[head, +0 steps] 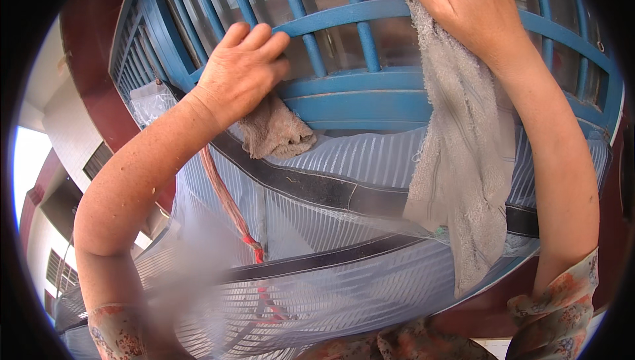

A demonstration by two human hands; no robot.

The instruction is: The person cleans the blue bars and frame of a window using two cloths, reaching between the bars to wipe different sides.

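Note:
My right hand (466,8) grips a worn grey towel (456,127) near the top, against the bars of a blue metal door grille (357,13). The towel's long end hangs down over a striped mesh curtain (367,154). To the left, my left hand (243,70) is curled in front of the grille bars, with a smaller brownish cloth (278,129) hanging beneath it. Whether the fingers hold that cloth or a bar is hidden behind the hand.
Black edging strips (317,186) run across the mesh curtain. A twisted cord with red ties (223,201) hangs at its left part. A clear plastic bag (154,102) hangs at the grille's left, beside a dark red frame (99,62).

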